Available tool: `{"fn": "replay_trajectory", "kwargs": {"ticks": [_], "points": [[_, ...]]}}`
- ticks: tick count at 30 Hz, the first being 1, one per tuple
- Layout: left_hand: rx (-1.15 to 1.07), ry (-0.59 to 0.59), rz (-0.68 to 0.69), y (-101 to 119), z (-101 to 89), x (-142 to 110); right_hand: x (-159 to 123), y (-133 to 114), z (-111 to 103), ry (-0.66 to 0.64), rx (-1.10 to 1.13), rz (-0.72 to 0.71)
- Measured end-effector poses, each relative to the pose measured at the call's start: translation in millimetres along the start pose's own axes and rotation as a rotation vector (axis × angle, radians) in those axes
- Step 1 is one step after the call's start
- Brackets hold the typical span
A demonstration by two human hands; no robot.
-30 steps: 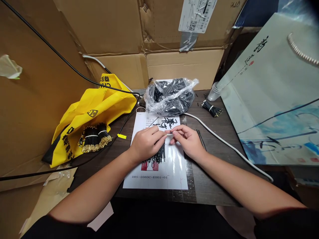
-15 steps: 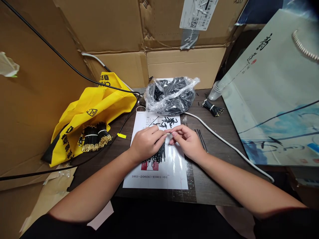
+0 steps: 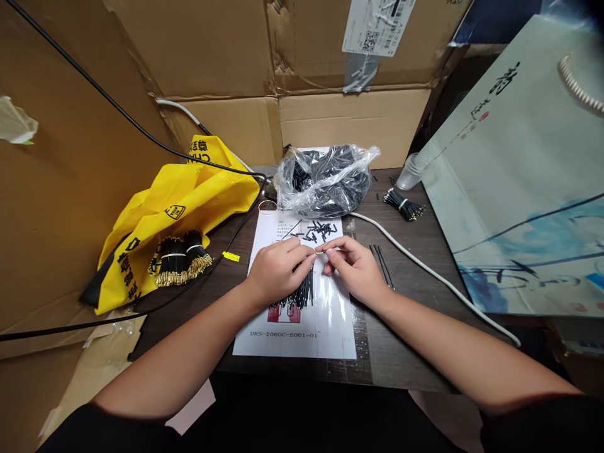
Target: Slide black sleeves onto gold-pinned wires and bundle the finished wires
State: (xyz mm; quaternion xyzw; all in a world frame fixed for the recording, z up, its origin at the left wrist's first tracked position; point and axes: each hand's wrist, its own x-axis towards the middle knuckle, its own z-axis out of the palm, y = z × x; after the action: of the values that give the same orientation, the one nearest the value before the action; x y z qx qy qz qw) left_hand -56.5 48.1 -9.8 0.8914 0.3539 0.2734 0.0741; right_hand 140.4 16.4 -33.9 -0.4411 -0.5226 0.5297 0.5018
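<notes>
My left hand (image 3: 277,270) and my right hand (image 3: 355,269) meet over the printed sheet (image 3: 333,327), both closed in a pinch. Between their fingertips shows a thin, metallic-looking pin (image 3: 320,253); most of it is covered by the fingers. Under my left hand lie several thin black wires (image 3: 304,292), partly hidden by it. Short black tube pieces (image 3: 319,231) are scattered on the sheet just beyond the fingers. To the right of my right hand, a few loose black wires (image 3: 381,265) rest on the dark table.
A clear plastic bag (image 3: 325,182) full of black pieces stands behind the sheet. Tied wire bundles (image 3: 182,258) with gold ends lie on a yellow bag (image 3: 189,189); another bundle (image 3: 404,204) is near a plastic cup (image 3: 409,173). A white cable (image 3: 425,270) crosses the right side.
Both hands stay almost in place, still pinching at the same spot. The pin between the fingertips looks slightly turned, and the view has shifted a little.
</notes>
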Motion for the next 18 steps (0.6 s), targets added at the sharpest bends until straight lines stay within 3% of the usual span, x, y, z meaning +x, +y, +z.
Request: {"fn": "replay_trajectory", "kwargs": {"ticks": [18], "points": [[-0.084, -0.009, -0.01, 2.2, -0.4, 0.6, -0.7, -2.6, -0.5, 0.044, -0.027, -0.003]]}}
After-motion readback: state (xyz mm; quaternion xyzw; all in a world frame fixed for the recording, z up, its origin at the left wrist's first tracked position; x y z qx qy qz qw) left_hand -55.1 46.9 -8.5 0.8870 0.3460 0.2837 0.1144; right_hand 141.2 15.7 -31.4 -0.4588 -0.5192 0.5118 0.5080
